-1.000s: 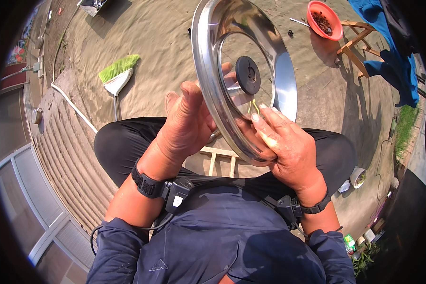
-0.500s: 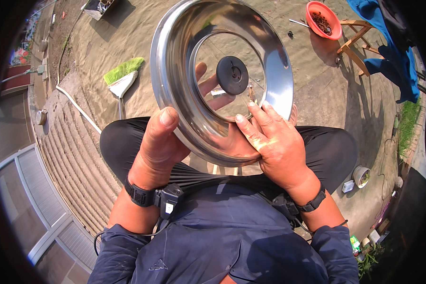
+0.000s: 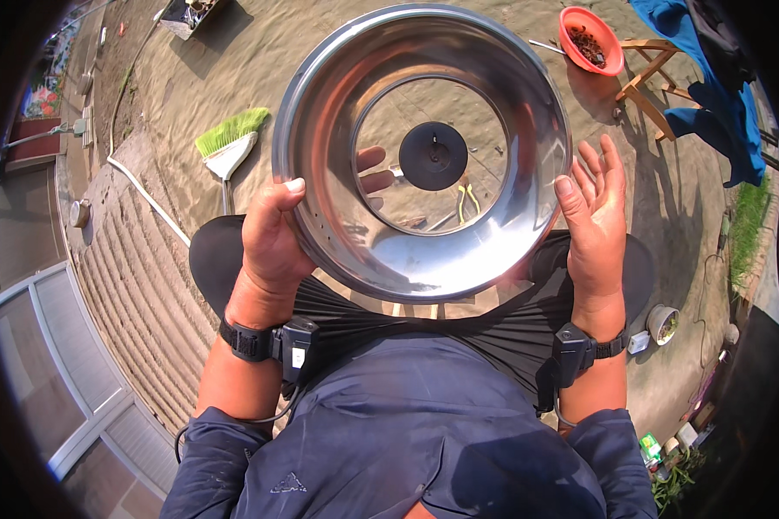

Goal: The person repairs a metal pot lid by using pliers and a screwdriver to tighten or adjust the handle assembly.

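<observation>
A pot lid [image 3: 424,272] of shiny steel, with a round glass window and a black knob disc [image 3: 433,156] at its centre, is held up over my lap. My left hand [image 3: 273,233] grips its left edge, thumb over the rim; some of that hand's fingers show through the glass behind it. By the right edge, my right hand [image 3: 597,216] is open, fingers raised and apart. Its thumb lies against or just beside the rim; I cannot tell which. Yellow-handled pliers [image 3: 468,204] on the ground show through the glass.
A broom [image 3: 228,147] with green bristles lies to the left. Far right are a red bowl [image 3: 591,40] with dark bits and a wooden stool [image 3: 653,82] under blue cloth. A round pot [image 3: 663,323] stands near my right knee. A pale hose [image 3: 151,201] runs along the left.
The lid has turned to face me more squarely and shifted slightly right. My right hand has left its lower face and moved right to the edge. My left hand keeps its hold.
</observation>
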`<state>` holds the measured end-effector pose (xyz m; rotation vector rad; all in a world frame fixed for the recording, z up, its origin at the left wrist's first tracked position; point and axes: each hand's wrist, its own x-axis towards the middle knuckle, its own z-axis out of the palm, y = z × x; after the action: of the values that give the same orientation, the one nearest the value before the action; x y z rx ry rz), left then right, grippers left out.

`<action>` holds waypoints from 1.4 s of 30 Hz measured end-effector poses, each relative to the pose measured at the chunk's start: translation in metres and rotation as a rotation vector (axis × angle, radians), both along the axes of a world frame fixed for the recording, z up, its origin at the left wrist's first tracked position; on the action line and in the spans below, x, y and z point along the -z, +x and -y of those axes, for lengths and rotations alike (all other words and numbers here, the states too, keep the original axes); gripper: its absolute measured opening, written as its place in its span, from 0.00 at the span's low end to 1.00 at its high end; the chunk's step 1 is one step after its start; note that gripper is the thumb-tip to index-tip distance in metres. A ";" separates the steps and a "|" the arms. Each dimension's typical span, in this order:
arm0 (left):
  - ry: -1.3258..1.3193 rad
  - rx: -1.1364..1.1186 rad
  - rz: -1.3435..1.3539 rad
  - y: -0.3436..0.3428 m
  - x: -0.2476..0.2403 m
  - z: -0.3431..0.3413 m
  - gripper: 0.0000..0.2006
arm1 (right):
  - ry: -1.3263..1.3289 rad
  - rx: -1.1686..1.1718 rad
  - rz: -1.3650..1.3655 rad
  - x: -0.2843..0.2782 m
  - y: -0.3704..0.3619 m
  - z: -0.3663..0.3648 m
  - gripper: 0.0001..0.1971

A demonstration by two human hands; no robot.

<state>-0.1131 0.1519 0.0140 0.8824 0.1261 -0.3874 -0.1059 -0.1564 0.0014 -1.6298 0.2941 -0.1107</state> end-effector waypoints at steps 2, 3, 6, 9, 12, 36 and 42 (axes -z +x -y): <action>-0.027 0.003 -0.007 0.001 0.001 0.001 0.39 | 0.431 -0.201 -0.135 0.009 0.000 0.018 0.28; -0.037 0.004 -0.013 0.003 0.001 0.000 0.38 | 0.520 -0.217 -0.178 0.015 -0.003 0.023 0.25; 0.390 -0.167 0.086 0.014 0.013 -0.003 0.30 | 0.424 -0.152 -0.104 0.016 -0.008 0.022 0.15; 1.520 -0.454 0.679 0.014 0.022 -0.005 0.25 | -0.126 -0.180 0.104 0.016 -0.012 0.012 0.15; 1.429 -0.161 0.997 0.010 0.001 0.028 0.28 | -0.379 -0.186 0.054 0.013 -0.024 -0.011 0.16; 1.532 0.217 0.672 -0.039 0.040 0.058 0.32 | -0.195 -0.322 -0.065 -0.007 -0.072 -0.036 0.14; 1.499 0.270 0.646 -0.035 0.039 0.054 0.32 | -0.202 -0.332 -0.091 -0.006 -0.072 -0.036 0.14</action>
<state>-0.1483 0.0984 -0.0252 2.4755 -0.3691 -0.1853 -0.1780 -0.1203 0.0077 -1.8657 0.0791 0.1923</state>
